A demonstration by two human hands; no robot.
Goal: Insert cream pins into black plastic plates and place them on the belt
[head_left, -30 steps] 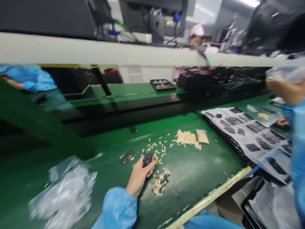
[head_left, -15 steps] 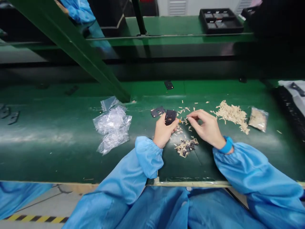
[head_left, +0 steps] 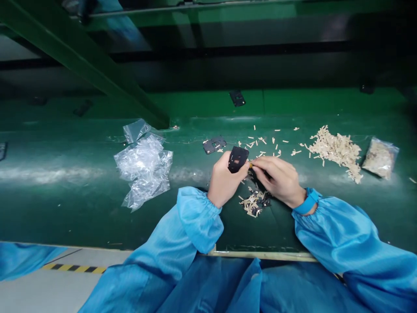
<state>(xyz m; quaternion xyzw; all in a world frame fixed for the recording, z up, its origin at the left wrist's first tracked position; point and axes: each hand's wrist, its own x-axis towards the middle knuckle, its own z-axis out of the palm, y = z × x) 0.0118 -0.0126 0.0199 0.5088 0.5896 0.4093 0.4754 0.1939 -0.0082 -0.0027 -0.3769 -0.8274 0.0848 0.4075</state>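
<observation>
While the left hand has its grip closed around a black part, tilted over the green surface, the right hand is in tight at the part's right edge, thumb and fingers nearly together at a small yellow bit; whether that grip has hold of it, I can't tell! Just below, a heap of beige strips and dark scraps; to the right, a bigger beige pile; to the left, clear bags.

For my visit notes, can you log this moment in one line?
left hand: holds black part | right hand: at orange bit beside it | nearby: beige strips, clear plastic bags
</observation>
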